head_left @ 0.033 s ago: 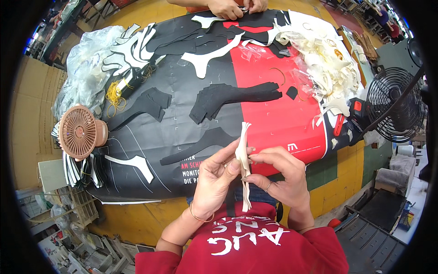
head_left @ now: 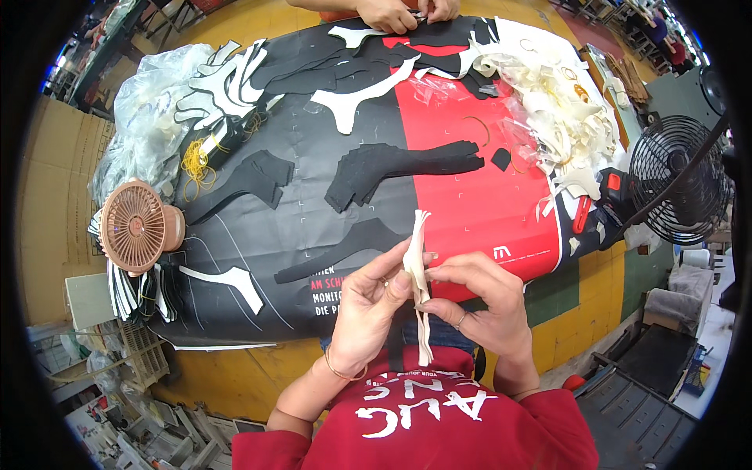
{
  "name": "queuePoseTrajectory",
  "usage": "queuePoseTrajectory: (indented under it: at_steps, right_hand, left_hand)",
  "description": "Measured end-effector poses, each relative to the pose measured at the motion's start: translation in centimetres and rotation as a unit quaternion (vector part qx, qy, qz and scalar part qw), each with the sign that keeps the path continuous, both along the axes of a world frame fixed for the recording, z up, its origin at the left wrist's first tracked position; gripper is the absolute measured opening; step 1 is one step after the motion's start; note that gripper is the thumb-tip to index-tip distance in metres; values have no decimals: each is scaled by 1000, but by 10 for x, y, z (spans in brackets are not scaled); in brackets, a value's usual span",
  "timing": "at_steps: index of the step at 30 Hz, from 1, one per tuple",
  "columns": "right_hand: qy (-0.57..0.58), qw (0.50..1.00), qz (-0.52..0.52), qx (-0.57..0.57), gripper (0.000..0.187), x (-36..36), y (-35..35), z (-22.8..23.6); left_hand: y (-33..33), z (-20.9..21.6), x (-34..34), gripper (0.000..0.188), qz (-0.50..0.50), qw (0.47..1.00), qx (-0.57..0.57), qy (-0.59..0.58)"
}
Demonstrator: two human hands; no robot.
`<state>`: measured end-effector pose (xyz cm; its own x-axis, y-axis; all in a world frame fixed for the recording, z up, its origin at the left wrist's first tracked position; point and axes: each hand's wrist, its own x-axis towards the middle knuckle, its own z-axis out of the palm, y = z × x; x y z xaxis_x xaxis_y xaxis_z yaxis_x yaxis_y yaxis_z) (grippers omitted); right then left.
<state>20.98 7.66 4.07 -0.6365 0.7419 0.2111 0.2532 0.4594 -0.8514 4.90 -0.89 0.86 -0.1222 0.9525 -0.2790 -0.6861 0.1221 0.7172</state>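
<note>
Above the near edge of the table, a small bundle of thin cream fabric pieces (head_left: 417, 270) is held upright and seen edge-on. My left hand (head_left: 374, 296) pinches its middle between thumb and fingers. On its other side my right hand (head_left: 484, 299), with a ring on one finger, also grips the bundle with thumb and forefinger. The loose lower ends hang down in front of my red shirt. Just beyond my hands a black cut piece (head_left: 352, 244) lies flat. Farther off is a stack of black cut pieces (head_left: 384, 171), and to the left another black stack (head_left: 254, 178).
A pink fan (head_left: 135, 225) stands at the left edge near a white cut piece (head_left: 235, 283). Clear plastic bags (head_left: 149, 110) lie behind it. Cream scraps (head_left: 568, 102) pile up at the right, by a black fan (head_left: 677, 178). Another person's hands (head_left: 395, 16) work across the table.
</note>
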Motion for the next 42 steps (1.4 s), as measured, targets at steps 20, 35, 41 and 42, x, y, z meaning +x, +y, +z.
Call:
queuePoseTrajectory:
  at_steps: [20,35,41,42]
  right_hand:
    - [-180,884,-381,203,23,78,58,-1]
    - [59,989,-42,-131,15,1,-12,-3]
    - [57,987,-38,-147,15,3,-11,-1]
    - [54,987,-37,-150,15,3,-11,-2]
  left_hand:
    - [-3,-3,-36,38,-16,998,-61,8]
    - [-4,4,8,39,7,864,88,496]
    - [-5,2,9,46,30,786,130,604]
    - [-4,2,9,47,34,777,135,614]
